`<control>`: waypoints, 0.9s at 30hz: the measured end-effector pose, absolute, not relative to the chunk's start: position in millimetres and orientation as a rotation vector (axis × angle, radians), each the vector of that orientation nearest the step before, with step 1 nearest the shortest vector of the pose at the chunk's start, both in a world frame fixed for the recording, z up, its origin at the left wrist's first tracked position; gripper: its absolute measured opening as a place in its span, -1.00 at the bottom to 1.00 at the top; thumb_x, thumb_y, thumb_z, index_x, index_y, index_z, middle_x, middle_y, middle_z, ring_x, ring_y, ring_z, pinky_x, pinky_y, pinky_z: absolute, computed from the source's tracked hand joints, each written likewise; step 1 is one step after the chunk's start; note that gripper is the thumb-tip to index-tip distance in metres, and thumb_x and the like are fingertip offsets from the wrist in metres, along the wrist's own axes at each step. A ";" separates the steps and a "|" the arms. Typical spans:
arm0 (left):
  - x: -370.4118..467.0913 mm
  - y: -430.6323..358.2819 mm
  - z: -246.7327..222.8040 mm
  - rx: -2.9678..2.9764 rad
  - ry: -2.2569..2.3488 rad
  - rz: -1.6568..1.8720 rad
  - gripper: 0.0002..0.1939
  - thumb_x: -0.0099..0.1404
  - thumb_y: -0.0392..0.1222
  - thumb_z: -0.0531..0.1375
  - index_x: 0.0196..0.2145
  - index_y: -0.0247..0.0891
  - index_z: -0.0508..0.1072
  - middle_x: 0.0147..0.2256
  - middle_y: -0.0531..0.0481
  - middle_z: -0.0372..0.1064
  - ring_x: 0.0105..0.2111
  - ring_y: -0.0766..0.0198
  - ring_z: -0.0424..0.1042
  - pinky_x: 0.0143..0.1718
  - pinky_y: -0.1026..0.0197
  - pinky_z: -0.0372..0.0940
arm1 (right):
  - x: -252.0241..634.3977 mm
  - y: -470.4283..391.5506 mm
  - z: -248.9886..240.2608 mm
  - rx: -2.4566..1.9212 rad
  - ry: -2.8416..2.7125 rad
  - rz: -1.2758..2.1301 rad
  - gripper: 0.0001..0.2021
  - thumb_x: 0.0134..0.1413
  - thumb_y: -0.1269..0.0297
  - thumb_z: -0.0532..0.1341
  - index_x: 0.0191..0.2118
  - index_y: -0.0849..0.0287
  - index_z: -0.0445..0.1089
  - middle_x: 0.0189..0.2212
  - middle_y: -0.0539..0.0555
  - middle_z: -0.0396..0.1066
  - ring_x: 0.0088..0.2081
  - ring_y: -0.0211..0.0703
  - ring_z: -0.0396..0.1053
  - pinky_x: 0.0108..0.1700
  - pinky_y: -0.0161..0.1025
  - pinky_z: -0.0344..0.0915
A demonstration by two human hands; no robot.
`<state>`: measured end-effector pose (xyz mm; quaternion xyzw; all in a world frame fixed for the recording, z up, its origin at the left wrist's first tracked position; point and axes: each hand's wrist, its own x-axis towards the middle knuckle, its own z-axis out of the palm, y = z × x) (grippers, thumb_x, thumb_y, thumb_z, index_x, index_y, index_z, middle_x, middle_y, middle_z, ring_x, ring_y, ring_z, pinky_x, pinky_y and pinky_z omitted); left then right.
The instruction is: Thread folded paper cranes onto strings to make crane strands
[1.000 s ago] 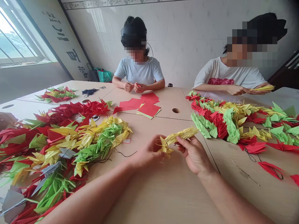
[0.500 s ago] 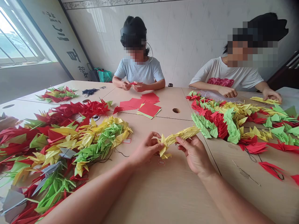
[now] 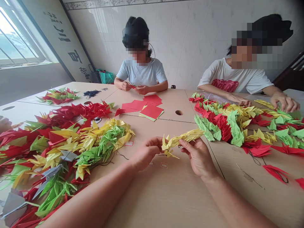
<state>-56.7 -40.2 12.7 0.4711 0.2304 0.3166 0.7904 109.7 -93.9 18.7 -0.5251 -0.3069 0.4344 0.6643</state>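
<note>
My right hand (image 3: 198, 155) pinches a string of folded yellow paper cranes (image 3: 186, 137), thumb on top, and holds it above the table in front of me. The string slants up to the right, its pointed paper tips fanning out at the left end. Close beside that end is my left hand (image 3: 149, 150), its fingers curled and pressed together. What lies between those fingertips is hidden; a short bit of dark thread (image 3: 162, 154) shows just beneath the cranes there.
Heaps of red, green and yellow folded paper (image 3: 102, 148) cover the table's left side. More strings of cranes (image 3: 220, 123) lie on the right, near a thin wire tool (image 3: 250, 176). Red paper squares (image 3: 152, 111) lie ahead. Two people (image 3: 142, 71) sit opposite, one folding red paper.
My left hand has shifted slightly left, off the end cranes, whose tips now point differently. My right hand stays on the string. The person at right has moved both hands to the right.
</note>
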 end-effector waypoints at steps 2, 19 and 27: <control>-56.3 -39.5 13.4 0.996 0.467 0.673 -0.63 -0.08 -0.48 0.11 -0.26 -0.29 0.44 -0.26 -0.04 0.39 -0.31 0.30 0.34 -0.21 0.25 0.19 | 109.9 -93.8 18.0 -1.187 -0.706 0.979 -0.67 -0.31 0.22 0.39 -0.35 0.13 0.31 -0.40 -0.02 0.41 -0.38 -0.23 0.34 -0.46 -0.35 0.26; -53.4 -43.9 12.7 1.164 0.609 0.892 -0.72 0.12 -0.13 0.23 -0.33 -0.22 0.18 -0.24 0.04 0.32 -0.38 0.39 0.35 -0.31 0.26 0.23 | 107.1 -93.7 14.5 -1.183 -0.734 0.962 -0.70 -0.26 0.25 0.38 -0.35 0.13 0.30 -0.41 -0.04 0.39 -0.39 -0.26 0.29 -0.45 -0.35 0.24; -51.3 -42.3 8.6 1.116 0.515 0.841 -0.71 0.05 -0.26 0.29 -0.36 -0.27 0.21 -0.33 0.04 0.32 -0.38 0.39 0.33 -0.31 0.27 0.25 | 106.4 -94.3 14.8 -1.207 -0.778 0.948 -0.69 -0.25 0.24 0.38 -0.33 0.14 0.30 -0.38 -0.01 0.39 -0.35 -0.23 0.30 -0.45 -0.35 0.25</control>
